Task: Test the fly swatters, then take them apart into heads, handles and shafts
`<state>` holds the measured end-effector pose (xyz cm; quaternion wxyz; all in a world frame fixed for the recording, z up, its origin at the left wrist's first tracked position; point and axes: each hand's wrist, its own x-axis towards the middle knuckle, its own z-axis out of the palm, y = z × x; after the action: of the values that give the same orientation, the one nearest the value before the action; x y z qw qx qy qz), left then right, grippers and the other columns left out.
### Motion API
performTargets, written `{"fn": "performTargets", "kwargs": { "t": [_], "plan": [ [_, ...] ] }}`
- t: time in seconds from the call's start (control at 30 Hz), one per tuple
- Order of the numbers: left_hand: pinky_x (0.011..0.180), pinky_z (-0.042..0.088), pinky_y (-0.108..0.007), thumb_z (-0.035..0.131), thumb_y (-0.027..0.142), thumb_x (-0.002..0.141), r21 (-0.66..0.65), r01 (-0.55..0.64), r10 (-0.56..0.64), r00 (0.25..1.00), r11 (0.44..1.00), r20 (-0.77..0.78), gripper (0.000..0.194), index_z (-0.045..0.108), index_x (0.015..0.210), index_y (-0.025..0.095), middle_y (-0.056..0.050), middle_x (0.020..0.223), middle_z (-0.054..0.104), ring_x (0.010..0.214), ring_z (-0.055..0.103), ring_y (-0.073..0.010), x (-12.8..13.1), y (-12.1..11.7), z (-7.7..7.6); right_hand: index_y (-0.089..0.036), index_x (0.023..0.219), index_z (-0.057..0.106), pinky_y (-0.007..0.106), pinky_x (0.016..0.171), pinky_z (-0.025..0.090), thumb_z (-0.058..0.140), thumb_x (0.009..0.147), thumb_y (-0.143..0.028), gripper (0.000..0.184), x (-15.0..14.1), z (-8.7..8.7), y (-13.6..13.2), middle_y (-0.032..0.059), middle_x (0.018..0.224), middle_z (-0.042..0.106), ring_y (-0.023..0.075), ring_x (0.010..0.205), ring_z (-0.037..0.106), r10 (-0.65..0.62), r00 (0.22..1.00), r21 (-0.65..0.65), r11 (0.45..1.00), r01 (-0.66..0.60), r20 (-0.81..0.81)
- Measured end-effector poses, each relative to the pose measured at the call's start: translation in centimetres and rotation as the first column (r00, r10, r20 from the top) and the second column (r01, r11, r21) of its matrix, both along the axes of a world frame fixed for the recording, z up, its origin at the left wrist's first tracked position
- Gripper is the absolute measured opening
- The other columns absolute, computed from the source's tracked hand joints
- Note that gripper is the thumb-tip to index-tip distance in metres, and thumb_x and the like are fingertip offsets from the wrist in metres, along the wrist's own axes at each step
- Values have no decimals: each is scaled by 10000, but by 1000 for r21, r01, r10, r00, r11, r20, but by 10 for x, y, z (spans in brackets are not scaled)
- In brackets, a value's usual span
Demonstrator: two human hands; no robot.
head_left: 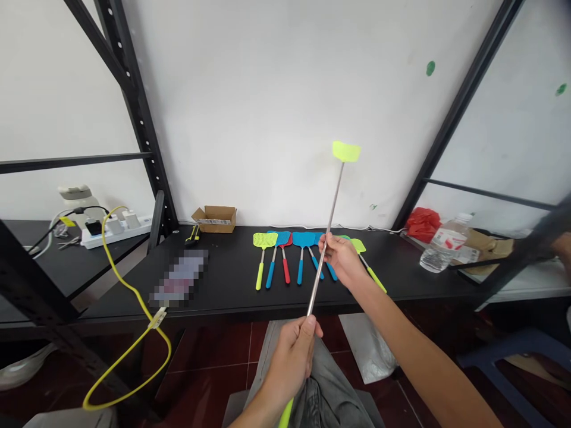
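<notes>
A telescopic fly swatter with a lime-green head [346,151] stands nearly upright, its bare metal shaft [323,255] tilting up and to the right. My left hand [294,353] is shut around the lower shaft, just above a yellow-green handle [285,414]. Higher up, my right hand [341,258] pinches the same shaft. Behind it, several more swatters [289,255] with blue, red and lime parts lie side by side on a black shelf top [232,282], partly hidden by my right hand.
A cardboard box [215,219] and a blurred object [181,278] sit on the shelf. A water bottle [444,246] and red plastic bag [422,224] stand at right. A yellow cable [129,309] runs left to a power strip [116,232]. Black rack posts flank the shelf.
</notes>
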<state>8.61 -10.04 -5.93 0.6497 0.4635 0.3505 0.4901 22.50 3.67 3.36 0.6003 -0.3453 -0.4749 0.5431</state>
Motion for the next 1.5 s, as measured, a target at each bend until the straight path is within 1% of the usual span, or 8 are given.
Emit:
{"fn": "performTargets", "kwargs": {
  "t": [0.4,0.6,0.73,0.83,0.97,1.07,1.27,1.5],
  "plan": [
    [457,255,-220,395,566,924,190,32,61,883,981,-465,446,608,816,190,61,490,360,448,354,-111,-45,4,17,-166,776,684,217,446,395,744,739,-352,199,23,13,23,33,738,653,115,599,550,-78,990,-25,997,76,-114],
    [570,266,-262,571,441,854,509,-36,477,412,860,-776,260,621,697,239,-21,600,573,559,499,-194,-116,22,32,-198,911,682,209,450,459,664,829,-325,153,65,17,28,23,792,690,123,611,609,-175,970,-29,984,173,-170],
    [739,355,-342,570,351,849,807,-64,805,153,587,-573,147,667,905,256,-84,920,682,877,584,-299,-133,27,42,-190,870,657,248,569,559,663,846,-324,135,83,5,27,45,813,712,157,697,683,-206,957,-53,979,199,-206],
    [891,369,-398,589,329,843,882,-173,885,257,438,-389,181,673,980,245,-96,1055,666,1014,562,-302,-113,15,48,-190,852,644,301,716,597,678,840,-303,119,75,-7,22,49,807,714,185,792,711,-181,942,-63,983,170,-284],
    [668,450,-303,584,432,860,532,-179,466,748,828,-473,273,647,1035,232,-35,785,650,703,589,-190,-74,18,45,-212,838,637,353,845,584,709,816,-315,128,42,-22,6,35,801,717,201,880,713,-122,917,-74,992,102,-379],
    [510,411,-255,554,563,839,191,-226,265,940,955,-215,422,614,1015,185,-27,733,630,568,558,-149,-62,43,38,-217,837,639,389,905,560,746,778,-339,173,16,-34,-13,34,831,718,223,948,701,-30,910,-67,998,2,-413],
    [487,389,-230,565,543,844,74,-405,400,913,911,76,415,500,661,176,11,562,549,473,474,-103,-76,57,34,-193,932,668,396,968,523,742,783,-332,216,-6,-53,-36,59,906,720,241,1012,684,98,892,-101,982,-158,-440],
    [454,366,-214,668,428,796,49,-599,588,797,799,139,305,537,696,171,24,619,548,490,428,-84,-107,47,33,-229,995,644,363,922,571,724,799,-315,229,18,-59,-28,66,1045,713,224,1124,633,-56,850,-122,993,-10,-524]
  ]
}}
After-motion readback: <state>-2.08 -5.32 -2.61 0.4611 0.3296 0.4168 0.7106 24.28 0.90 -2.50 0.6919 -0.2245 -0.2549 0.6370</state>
